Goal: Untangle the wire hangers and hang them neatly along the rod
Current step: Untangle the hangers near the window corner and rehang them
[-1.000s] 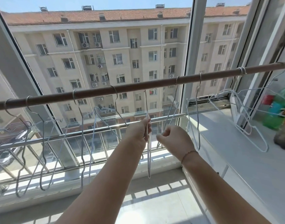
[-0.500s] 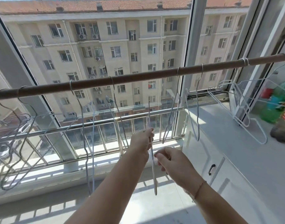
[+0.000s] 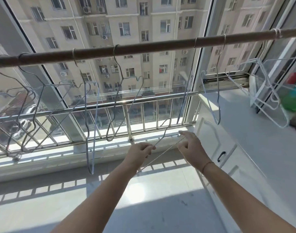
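Observation:
A brown rod (image 3: 160, 45) crosses the window from left to right. Several wire hangers hang on it: a tangled grey bunch (image 3: 26, 105) at the left, a blue hanger (image 3: 91, 125), a grey hanger (image 3: 125, 91), two thin ones (image 3: 217, 101) near the window post, and a white cluster (image 3: 264, 93) at the far right. Low in front of the railing, one loose wire hanger (image 3: 162, 135) lies slanted between my hands, off the rod. My left hand (image 3: 140, 153) pinches its wire. My right hand (image 3: 191, 147) holds its other end with the fingertips.
A steel railing (image 3: 143, 98) runs behind the glass. A white cabinet with a black handle (image 3: 221, 156) and a grey countertop (image 3: 244, 135) stand to the right. Green and red bottles (image 3: 293, 100) sit at the counter's far right. The tiled floor lies below my arms.
Both hands have dropped well below the rod. The hanger they hold, upright before, has turned to a slant. My view has tipped downward.

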The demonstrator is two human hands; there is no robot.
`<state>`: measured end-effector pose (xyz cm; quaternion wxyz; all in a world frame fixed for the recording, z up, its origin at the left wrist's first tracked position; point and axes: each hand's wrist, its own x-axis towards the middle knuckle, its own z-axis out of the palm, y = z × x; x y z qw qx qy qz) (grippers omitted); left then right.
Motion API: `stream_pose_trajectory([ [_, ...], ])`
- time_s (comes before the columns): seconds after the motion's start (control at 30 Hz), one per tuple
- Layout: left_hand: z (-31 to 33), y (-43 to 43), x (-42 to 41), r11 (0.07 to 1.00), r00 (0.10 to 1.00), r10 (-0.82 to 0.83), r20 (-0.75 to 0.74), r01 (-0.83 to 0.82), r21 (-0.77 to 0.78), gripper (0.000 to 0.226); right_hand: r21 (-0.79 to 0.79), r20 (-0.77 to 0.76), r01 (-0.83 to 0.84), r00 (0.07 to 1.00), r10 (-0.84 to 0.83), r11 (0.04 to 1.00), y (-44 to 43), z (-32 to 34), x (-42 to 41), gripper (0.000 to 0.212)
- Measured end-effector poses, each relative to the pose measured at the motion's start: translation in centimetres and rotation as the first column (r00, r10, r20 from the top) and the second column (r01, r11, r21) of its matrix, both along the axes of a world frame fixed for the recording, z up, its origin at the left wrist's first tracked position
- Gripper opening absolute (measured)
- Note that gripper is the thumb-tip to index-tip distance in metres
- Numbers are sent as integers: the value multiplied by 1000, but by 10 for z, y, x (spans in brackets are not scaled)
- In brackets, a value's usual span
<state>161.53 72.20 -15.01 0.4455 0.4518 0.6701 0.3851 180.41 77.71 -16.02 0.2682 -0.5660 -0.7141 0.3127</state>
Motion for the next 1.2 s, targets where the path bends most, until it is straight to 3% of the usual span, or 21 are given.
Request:
stream_pose_trajectory([
  [0.1,-7,-5,-8,998,991,-67,-114,69,14,20,57,167,-105,981,95,993,6,-10,6,44],
  [0.2,-9,-7,-12,996,991,-82,-107,85,27,19,22,232,-139,964,130,990,6,-13,16,27],
  [0.27,-12,-6,-15,997,993,-64,-99,67,37,19,-54,179,-144,972,151,988,1,-7,21,15],
  [0.4,-13,-1,-13,996,998,-6,-64,11,86,17,-141,26,-153,987,158,978,-21,9,25,19],
  [0.53,-19,6,-2,941,940,302,-155,-268,207,17,-178,-155,-79,987,51,981,-48,25,13,19],
  [0.67,-2,2,20,848,868,496,1,-485,211,20,-244,-282,0,957,-71,970,-68,39,-3,23],
  [0.77,16,-5,40,905,906,380,185,-406,129,14,-285,-349,10,930,-113,958,-75,49,-13,23],
  [0.87,31,-10,53,955,914,230,334,-278,101,22,-334,-439,-17,887,-140,942,-75,57,-24,25],
  [1.03,57,-7,56,951,875,226,428,-292,96,10,-361,-609,-106,779,-148,926,-69,72,-40,26],
  [1.2,95,3,52,954,844,187,502,-277,111,15,-290,-712,-180,697,-86,940,-68,103,-43,23],
])
